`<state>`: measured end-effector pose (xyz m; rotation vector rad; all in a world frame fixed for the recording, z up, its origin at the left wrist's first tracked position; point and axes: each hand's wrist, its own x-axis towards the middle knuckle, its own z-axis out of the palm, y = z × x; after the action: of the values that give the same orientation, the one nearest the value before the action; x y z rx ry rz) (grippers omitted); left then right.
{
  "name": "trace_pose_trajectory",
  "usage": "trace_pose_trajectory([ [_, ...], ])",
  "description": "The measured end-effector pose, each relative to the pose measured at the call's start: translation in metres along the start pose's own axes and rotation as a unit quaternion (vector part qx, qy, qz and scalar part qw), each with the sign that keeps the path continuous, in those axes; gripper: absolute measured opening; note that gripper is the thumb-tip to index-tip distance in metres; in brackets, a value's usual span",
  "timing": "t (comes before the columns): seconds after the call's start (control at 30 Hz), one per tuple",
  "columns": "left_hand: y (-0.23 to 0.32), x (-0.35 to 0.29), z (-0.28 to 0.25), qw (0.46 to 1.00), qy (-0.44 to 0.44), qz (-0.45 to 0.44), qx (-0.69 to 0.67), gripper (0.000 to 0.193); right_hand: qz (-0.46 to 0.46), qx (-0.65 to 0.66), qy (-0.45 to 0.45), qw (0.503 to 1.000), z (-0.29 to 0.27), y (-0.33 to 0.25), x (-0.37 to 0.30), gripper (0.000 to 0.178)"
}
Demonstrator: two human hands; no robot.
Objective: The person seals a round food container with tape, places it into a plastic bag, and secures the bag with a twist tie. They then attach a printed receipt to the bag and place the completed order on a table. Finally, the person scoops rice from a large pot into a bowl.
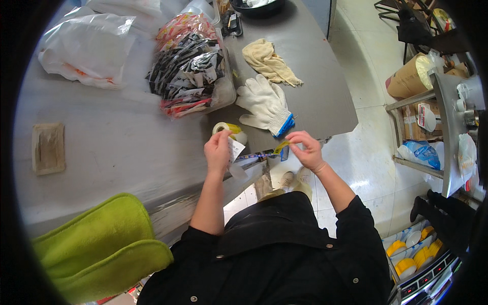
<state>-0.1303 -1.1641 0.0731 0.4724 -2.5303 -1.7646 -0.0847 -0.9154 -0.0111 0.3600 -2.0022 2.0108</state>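
below and left of the glove (262, 101), by a roll (240, 135), our left hand (218, 150) pinches a white slip (235, 149); below and right, our right hand (306, 151) (well apart) pinches a yellow strip (280, 147). squeezing hard, we might crease the slip.

Person's left hand (217, 152) and right hand (307, 151): two hands in all
White slip (236, 149): one
Yellow strip (280, 147): one
Small roll (239, 136): one
White knit glove (263, 104): one
Beige cloth (269, 61): one
Clear plastic tub (227, 94): one
Packets (187, 66) in the tub: many, overlapping too closely to count
Dark bowl (264, 11): one
Tan rectangular block (48, 148): one
Green cloth flaps (96, 231): two
Person's shoes (287, 179): two
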Motion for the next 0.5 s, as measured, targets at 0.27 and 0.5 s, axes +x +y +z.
trace_pose_trajectory([
  [0.27, 0.037, -0.045, 0.001, 0.944, -0.259, -0.064, -0.191, 0.022, 0.218, 0.322, -0.018, 0.921, -0.040, -0.056, 0.003, 0.009],
  [0.5, 0.074, -0.073, 0.021, 0.873, -0.474, -0.098, -0.058, 0.027, 0.084, -0.064, -0.276, 0.955, -0.063, -0.156, 0.027, 0.011],
])
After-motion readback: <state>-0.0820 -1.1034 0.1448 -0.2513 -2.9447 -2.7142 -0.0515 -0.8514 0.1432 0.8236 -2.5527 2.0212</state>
